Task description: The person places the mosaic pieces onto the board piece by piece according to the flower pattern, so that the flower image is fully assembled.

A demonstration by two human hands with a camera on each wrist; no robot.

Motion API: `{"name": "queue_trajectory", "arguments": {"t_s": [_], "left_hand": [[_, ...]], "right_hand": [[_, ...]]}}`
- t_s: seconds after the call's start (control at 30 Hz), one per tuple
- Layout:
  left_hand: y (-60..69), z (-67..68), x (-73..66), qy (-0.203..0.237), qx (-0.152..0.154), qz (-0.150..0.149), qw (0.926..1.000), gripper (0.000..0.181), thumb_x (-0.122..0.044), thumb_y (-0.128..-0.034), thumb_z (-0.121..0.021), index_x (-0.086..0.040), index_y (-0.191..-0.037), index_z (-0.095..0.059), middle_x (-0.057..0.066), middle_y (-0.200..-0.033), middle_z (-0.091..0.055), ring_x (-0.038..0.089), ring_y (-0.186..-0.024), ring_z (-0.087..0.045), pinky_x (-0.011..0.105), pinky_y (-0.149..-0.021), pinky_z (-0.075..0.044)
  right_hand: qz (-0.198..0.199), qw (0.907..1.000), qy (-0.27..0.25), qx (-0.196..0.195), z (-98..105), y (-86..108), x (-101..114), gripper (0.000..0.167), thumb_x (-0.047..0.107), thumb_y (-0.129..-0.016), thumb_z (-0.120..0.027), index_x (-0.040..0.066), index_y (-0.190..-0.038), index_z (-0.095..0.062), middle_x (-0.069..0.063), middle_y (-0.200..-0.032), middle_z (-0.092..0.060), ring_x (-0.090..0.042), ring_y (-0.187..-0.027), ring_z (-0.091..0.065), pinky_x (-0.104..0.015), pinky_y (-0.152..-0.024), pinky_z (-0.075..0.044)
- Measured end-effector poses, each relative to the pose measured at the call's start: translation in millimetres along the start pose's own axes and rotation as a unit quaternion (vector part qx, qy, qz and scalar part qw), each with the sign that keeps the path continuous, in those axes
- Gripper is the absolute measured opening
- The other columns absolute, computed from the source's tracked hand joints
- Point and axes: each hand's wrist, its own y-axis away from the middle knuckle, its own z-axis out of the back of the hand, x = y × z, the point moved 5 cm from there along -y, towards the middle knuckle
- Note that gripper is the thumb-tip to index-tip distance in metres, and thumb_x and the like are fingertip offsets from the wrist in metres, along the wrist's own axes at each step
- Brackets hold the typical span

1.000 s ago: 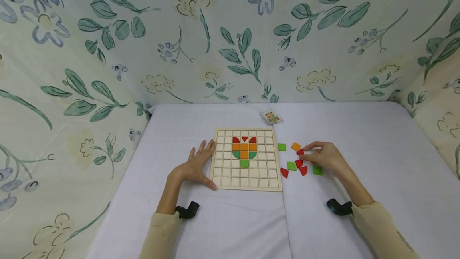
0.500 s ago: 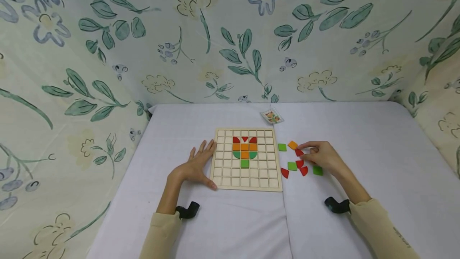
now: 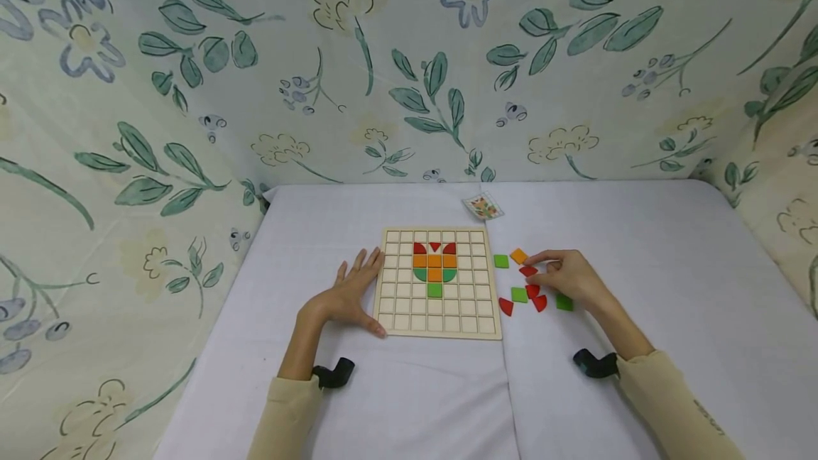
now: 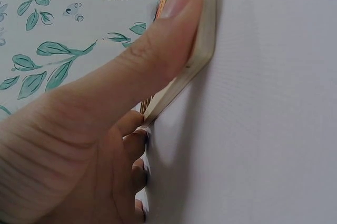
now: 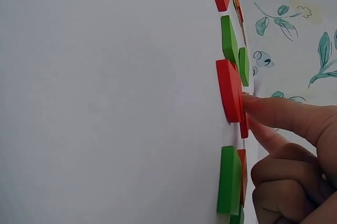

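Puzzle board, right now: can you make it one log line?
left hand: touches board | right hand: pinches red piece | card: beyond board

Board (image 4: 208, 24), cut off atop the left wrist view

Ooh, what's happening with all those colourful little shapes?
A person's left grip rests against a wooden grid board, while the right grip pinches a red puzzle piece beside it. On the board is a tulip-like coloured pattern. Loose pieces lie to its right, a picture card beyond its far edge.
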Motion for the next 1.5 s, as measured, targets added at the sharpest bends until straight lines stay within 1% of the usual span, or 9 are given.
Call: {"name": "queue_trajectory", "arguments": {"t_s": [0.1,0.23,0.43,0.57,0.83,1.07,1.23,1.33,1.5], "left_hand": [[-0.6,1.4,-0.9,0.000,0.000,-0.001,1.0000,0.153,-0.051,-0.0575,-0.099,-0.014,-0.167,0.002,0.003,-0.176,0.010,0.031,-0.162,0.019,0.060,-0.130,0.013],[0.3,4.6,-3.2,-0.003,0.005,0.006,1.0000,0.153,-0.050,-0.0585,-0.099,-0.012,-0.167,0.002,0.005,-0.176,0.010,0.032,-0.162,0.018,0.060,-0.130,0.012],[2.6,6.3,-7.8,-0.012,0.008,0.010,0.9998,0.151,-0.049,-0.0597,-0.099,-0.011,-0.167,0.001,0.006,-0.176,0.009,0.034,-0.162,0.016,0.062,-0.130,0.009],[2.4,6.3,-9.8,-0.008,0.007,0.008,0.9999,0.151,-0.050,-0.0592,-0.099,-0.012,-0.167,0.000,0.005,-0.176,0.008,0.033,-0.162,0.016,0.060,-0.130,0.010],[1.8,5.2,-8.5,-0.002,-0.002,0.000,1.0000,0.150,-0.047,-0.0588,-0.100,-0.009,-0.167,-0.003,0.008,-0.176,0.006,0.035,-0.162,0.015,0.062,-0.130,0.010],[2.0,5.5,-9.4,-0.009,0.002,0.003,1.0000,0.150,-0.046,-0.0597,-0.100,-0.009,-0.167,-0.001,0.009,-0.176,0.006,0.036,-0.162,0.014,0.063,-0.130,0.009],[2.5,5.6,-9.8,-0.006,0.001,0.003,1.0000,0.149,-0.047,-0.0597,-0.099,-0.009,-0.167,-0.003,0.008,-0.176,0.005,0.036,-0.162,0.014,0.063,-0.130,0.009],[3.1,6.1,-10.5,-0.005,0.000,0.004,1.0000,0.149,-0.047,-0.0595,-0.099,-0.010,-0.167,-0.003,0.008,-0.176,0.004,0.035,-0.162,0.013,0.062,-0.130,0.009],[3.9,5.7,-9.7,-0.005,0.000,0.006,1.0000,0.150,-0.047,-0.0591,-0.100,-0.010,-0.167,-0.003,0.008,-0.176,0.005,0.035,-0.162,0.014,0.062,-0.130,0.009]], "right_hand": [[0.004,0.9999,0.007,-0.009,2,-0.4,-1,0.045,0.024,-0.090,-0.079,0.002,-0.127,-0.070,0.000,-0.059,-0.042,-0.017,-0.053,-0.041,-0.026,-0.048,-0.033],[0.006,0.9999,0.003,-0.012,3,-0.8,-3,0.045,0.023,-0.089,-0.080,0.001,-0.127,-0.070,0.000,-0.060,-0.042,-0.018,-0.054,-0.040,-0.026,-0.048,-0.032],[-0.014,0.9998,-0.006,-0.015,0,-2.3,-5,0.046,0.025,-0.089,-0.080,0.001,-0.127,-0.069,0.001,-0.060,-0.041,-0.016,-0.054,-0.039,-0.025,-0.049,-0.031],[-0.016,0.9997,-0.008,-0.018,-1,-1.0,-4,0.044,0.023,-0.090,-0.079,0.000,-0.126,-0.069,0.002,-0.060,-0.038,-0.015,-0.054,-0.038,-0.025,-0.049,-0.030],[-0.023,0.9995,-0.017,-0.013,-2,2.2,-2,0.043,0.020,-0.090,-0.078,-0.003,-0.126,-0.069,0.002,-0.059,-0.036,-0.016,-0.055,-0.037,-0.026,-0.049,-0.030],[-0.020,0.9997,-0.013,-0.010,-1,1.8,-6,0.046,0.022,-0.089,-0.079,0.000,-0.128,-0.068,0.001,-0.061,-0.037,-0.017,-0.056,-0.037,-0.027,-0.050,-0.030],[-0.026,0.9993,-0.016,-0.020,-1,0.7,-11,0.045,0.022,-0.089,-0.080,0.002,-0.127,-0.070,0.002,-0.062,-0.036,-0.017,-0.059,-0.036,-0.028,-0.051,-0.030],[-0.019,0.9994,-0.018,-0.024,-1,0.1,-12,0.045,0.023,-0.088,-0.081,0.001,-0.126,-0.071,0.002,-0.062,-0.036,-0.016,-0.058,-0.036,-0.028,-0.051,-0.029],[-0.016,0.9996,-0.015,-0.020,-2,0.9,-10,0.046,0.023,-0.087,-0.082,-0.001,-0.125,-0.071,0.002,-0.059,-0.036,-0.015,-0.055,-0.035,-0.028,-0.050,-0.028]]}}
